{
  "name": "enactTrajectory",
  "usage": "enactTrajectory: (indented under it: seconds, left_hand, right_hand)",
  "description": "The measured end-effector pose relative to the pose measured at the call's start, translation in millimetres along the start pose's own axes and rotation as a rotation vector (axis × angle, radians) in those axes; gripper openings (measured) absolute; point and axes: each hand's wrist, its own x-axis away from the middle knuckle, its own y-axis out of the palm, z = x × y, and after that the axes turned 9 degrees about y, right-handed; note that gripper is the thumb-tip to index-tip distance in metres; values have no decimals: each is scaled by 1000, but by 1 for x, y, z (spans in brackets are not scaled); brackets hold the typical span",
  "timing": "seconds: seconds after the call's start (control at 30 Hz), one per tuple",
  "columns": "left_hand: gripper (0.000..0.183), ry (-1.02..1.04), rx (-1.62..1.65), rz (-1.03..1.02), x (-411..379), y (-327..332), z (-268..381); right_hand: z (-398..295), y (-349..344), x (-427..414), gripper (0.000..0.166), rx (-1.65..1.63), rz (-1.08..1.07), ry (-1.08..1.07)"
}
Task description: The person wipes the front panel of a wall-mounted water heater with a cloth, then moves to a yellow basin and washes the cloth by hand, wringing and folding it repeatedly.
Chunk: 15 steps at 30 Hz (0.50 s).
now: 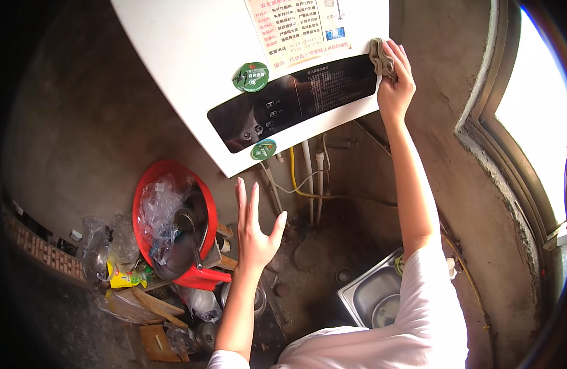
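A white wall-mounted water heater (186, 60) with a glossy black control panel (292, 106) fills the upper middle. My right hand (398, 80) presses a folded olive-brown cloth (381, 59) against its right edge, beside the panel's end. My left hand (257, 230) is raised below the heater's lower left corner, fingers spread, holding nothing. A round green sticker (251, 77) sits above the panel and another green sticker (263, 149) below it. A printed paper notice (288, 32) is stuck on the heater's front.
Pipes (311, 184) and a yellow hose (293, 170) run below the heater. At left, a red basin (213, 207) holds plastic bags and a ladle. A stainless steel sink (357, 295) lies at lower right. A bright window (537, 106) is on the right.
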Motion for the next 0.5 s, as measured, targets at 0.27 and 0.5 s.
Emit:
enactTrajectory:
  seconds: [0.27, 0.5]
  left_hand:
    - [80, -33, 28, -54, 12, 9, 3]
    - [79, -46, 33, -84, 18, 8, 8]
  right_hand:
    - [24, -15, 73, 73, 31, -3, 105]
    - [35, -26, 139, 75, 27, -49, 239]
